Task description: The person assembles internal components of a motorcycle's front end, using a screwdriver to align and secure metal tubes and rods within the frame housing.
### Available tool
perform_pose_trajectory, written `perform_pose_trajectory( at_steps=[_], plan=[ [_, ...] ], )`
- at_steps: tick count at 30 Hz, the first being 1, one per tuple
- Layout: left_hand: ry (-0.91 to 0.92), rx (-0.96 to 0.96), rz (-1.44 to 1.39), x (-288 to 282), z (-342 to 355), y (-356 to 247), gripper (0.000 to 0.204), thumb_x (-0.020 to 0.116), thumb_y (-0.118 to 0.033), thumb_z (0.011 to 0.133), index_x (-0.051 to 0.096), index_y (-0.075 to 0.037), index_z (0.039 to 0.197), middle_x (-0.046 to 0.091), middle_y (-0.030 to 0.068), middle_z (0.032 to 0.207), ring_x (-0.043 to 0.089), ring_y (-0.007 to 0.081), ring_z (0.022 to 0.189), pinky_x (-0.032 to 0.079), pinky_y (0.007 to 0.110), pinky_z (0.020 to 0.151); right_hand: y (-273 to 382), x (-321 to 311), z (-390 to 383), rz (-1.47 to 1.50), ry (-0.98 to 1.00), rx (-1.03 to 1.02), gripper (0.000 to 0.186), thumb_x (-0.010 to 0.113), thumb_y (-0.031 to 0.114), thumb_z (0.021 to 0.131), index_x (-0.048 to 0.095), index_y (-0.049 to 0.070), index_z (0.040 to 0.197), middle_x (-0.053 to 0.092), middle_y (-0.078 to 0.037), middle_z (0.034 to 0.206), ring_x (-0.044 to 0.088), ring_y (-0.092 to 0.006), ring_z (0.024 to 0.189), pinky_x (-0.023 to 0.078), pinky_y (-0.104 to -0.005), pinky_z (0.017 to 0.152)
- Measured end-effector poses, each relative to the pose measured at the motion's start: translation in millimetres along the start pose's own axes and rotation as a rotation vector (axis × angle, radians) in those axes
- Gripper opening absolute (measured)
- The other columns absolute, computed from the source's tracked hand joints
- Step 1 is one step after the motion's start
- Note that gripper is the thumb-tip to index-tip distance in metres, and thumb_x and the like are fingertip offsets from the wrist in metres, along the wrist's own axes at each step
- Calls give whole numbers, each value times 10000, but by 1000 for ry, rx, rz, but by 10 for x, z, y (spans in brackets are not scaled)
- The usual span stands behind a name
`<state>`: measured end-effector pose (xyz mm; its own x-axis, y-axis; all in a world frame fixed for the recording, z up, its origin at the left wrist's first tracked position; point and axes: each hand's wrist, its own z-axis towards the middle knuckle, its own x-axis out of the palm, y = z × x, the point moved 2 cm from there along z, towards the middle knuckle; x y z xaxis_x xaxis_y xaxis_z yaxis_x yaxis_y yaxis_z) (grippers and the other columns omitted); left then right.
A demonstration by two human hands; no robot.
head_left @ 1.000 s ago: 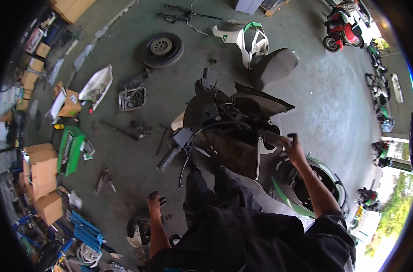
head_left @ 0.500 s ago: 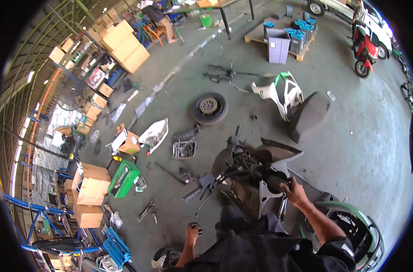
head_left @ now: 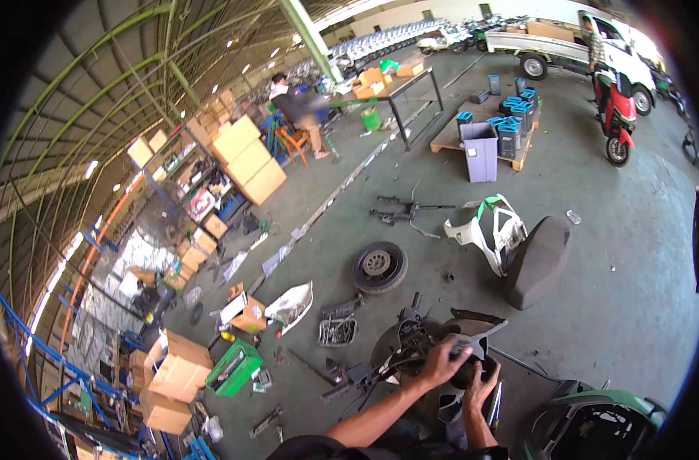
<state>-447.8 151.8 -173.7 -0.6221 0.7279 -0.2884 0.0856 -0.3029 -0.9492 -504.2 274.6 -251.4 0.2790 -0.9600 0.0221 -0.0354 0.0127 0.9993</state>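
Observation:
Below me stands a partly stripped scooter, its handlebar [head_left: 358,374] and cables bare. My left hand [head_left: 440,363] reaches across from the lower left, fingers curled round a small black part [head_left: 461,347] whose kind I cannot make out. Just beneath it, my right hand [head_left: 481,391] is closed on a dark rounded part [head_left: 463,376] at the middle of the scooter. The two hands nearly meet and partly hide what they work on. A dark body panel [head_left: 472,323] sticks out beyond the left hand.
On the floor ahead lie a wheel [head_left: 377,264], a metal basket [head_left: 338,331], a white-green fairing [head_left: 509,230] and a dark seat [head_left: 539,264]. A green toolbox [head_left: 234,368] and cardboard boxes [head_left: 179,369] stand left. A green-rimmed body shell [head_left: 595,425] lies right.
My left hand has come up from the lower left to the scooter's middle, carrying the small black part. My right hand stays at the dark rounded part. The view has tilted up.

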Motion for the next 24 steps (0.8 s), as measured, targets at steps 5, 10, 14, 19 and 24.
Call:
perform_pose_trajectory(
  at_steps=[5, 10, 14, 19, 24],
  plan=[
    [258, 56, -1, 480, 338, 211, 328, 559, -315, 952, 599, -22, 1096, 637, 121, 981, 621, 242, 941, 473, 343, 851, 105, 72, -169, 181, -41, 73, 281, 589, 105, 888, 538, -46, 1120, 602, -158, 1054, 547, -234, 966, 427, -361, 889],
    [370, 62, -19, 626, 118, 538, 397, 484, -358, 989, 573, -15, 1168, 649, 109, 1017, 611, 244, 972, 459, 350, 889, 41, 64, -60, 79, -12, 21, 367, 514, 29, 879, 492, -71, 1232, 591, -151, 1105, 544, -208, 1004, 433, -326, 901],
    [-127, 38, -194, 727, -281, 568, 426, 470, -348, 997, 523, 16, 1213, 584, 189, 1161, 570, 287, 1061, 441, 365, 924, 66, -11, 297, -44, 449, -286, 187, 537, 127, 854, 579, -37, 933, 602, -205, 817, 605, -316, 738, 474, -384, 683],
    [-87, -45, 8, 521, -361, 273, 402, 467, -330, 996, 527, 11, 1201, 572, 199, 1148, 560, 288, 1075, 434, 371, 940, -38, 61, 329, -54, 503, -460, 232, 557, 210, 867, 569, -22, 878, 588, -203, 781, 576, -373, 698, 469, -406, 639],
    [320, 466, 289, 483, -71, 1028, 460, 379, -358, 1023, 539, -2, 1266, 601, 141, 1152, 539, 279, 1152, 375, 353, 1035, -119, 225, -316, 272, -165, 37, 334, 568, 99, 891, 526, -57, 1183, 620, -134, 1043, 568, -206, 949, 457, -343, 855]
  ],
)
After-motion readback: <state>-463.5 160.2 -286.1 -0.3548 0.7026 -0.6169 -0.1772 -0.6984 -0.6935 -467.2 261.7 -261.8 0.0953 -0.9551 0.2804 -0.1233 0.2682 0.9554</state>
